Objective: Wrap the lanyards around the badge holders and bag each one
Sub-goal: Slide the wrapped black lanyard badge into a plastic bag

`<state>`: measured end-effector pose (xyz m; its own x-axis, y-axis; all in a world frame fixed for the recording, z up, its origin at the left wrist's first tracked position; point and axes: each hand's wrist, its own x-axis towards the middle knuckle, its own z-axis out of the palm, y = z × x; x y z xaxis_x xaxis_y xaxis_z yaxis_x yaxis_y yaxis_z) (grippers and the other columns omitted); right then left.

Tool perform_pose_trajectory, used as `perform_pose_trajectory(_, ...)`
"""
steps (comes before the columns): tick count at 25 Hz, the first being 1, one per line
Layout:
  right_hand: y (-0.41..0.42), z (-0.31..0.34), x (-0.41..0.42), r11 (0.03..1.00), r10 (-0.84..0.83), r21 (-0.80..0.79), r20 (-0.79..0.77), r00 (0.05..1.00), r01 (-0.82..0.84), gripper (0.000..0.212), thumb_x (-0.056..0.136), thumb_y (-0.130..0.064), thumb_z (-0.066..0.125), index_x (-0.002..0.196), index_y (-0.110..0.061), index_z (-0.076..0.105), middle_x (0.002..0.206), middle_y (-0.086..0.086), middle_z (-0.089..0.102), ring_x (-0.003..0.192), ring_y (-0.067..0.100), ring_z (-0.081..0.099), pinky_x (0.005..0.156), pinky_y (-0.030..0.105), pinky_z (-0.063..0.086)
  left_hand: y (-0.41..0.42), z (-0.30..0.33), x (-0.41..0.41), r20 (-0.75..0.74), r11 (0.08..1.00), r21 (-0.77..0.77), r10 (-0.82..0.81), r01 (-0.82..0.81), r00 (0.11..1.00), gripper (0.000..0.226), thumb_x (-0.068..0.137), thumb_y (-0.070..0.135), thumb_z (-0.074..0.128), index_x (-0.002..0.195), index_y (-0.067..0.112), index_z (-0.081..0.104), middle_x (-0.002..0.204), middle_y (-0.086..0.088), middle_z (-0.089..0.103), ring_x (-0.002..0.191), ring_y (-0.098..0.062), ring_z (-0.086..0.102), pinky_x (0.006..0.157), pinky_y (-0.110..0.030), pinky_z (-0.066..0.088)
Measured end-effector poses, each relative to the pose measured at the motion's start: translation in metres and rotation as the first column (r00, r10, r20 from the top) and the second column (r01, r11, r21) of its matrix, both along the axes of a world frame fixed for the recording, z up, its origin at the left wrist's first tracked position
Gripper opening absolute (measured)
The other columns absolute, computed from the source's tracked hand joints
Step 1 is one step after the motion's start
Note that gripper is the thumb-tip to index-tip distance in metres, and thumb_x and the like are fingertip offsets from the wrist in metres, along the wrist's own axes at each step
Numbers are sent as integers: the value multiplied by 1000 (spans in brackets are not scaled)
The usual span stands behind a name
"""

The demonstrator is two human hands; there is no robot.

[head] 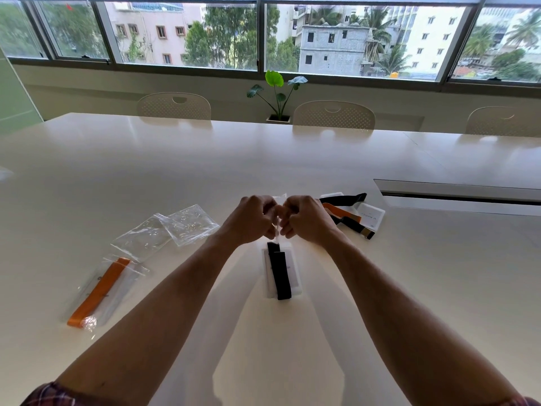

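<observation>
Both hands, left (251, 219) and right (307, 219), pinch a clear plastic bag (278, 227) at twelve o'clock of the black-wrapped white badge holder (281, 271).

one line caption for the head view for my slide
Both hands, left and right, pinch a clear bag above a black-lanyard-wrapped badge holder; a bagged orange one lies left.

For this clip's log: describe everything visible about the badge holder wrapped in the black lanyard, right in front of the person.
The badge holder is a pale, translucent-looking plastic rectangle standing lengthwise away from the person on the white table. A black lanyard is wound along its length. It appears to sit inside a clear bag, whose top the left hand and right hand pinch together just beyond it. A faint dark mark shows on its face; I cannot read it.
</observation>
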<state>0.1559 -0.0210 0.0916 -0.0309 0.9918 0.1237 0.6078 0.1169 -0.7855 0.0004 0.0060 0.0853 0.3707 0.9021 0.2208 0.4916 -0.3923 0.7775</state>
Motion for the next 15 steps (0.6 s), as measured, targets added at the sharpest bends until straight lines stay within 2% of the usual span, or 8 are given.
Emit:
perform_pose_trajectory(2, 1, -1, 2, 1000, -2, -24, -52, 999, 1, 29, 82, 14, 41, 82, -3, 65, 70, 12, 72, 61, 20, 73, 60, 34, 62, 0, 1, -2, -3, 999, -6, -41, 41, 999, 16, 93, 6, 55, 82, 7, 66, 69, -12, 70, 56, -19, 71, 56, -28, 59)
perform_pose_trajectory(7, 1, 0, 2, 999, 33, -11, -8, 999, -33, 27, 85, 11, 43, 84, -3, 66, 72, 12, 72, 61, 20, 73, 58, 32, 62, 2, 4, -3, -4, 1000, -27, -4, 4, 1000, 19, 91, 5, 54, 76, 7, 65, 63, -9, 69, 54, -19, 70, 51, -30, 58)
perform_pose_trajectory(11, 1, -2, -2, 994, -9, 106, 74, 997, 1, 22, 95, -4, 50, 80, -7, 66, 68, 8, 72, 54, 12, 71, 56, 27, 60, -3, 6, 1, -84, 988, 132, 95, -83, 992, 19, 91, 11, 54, 72, 10, 61, 58, -4, 66, 46, -11, 66, 50, -34, 59)
perform_pose_trajectory(15, 0, -8, 0, 984, -75, 167, 101, 992, 58, 22, 96, -9, 55, 78, -4, 66, 64, 7, 71, 49, 8, 69, 55, 29, 61, 0, 9, -5, -23, 965, 163, 212, -206, 977, 20, 91, 12, 54, 72, 8, 58, 60, -6, 68, 46, -12, 67, 52, -37, 59)
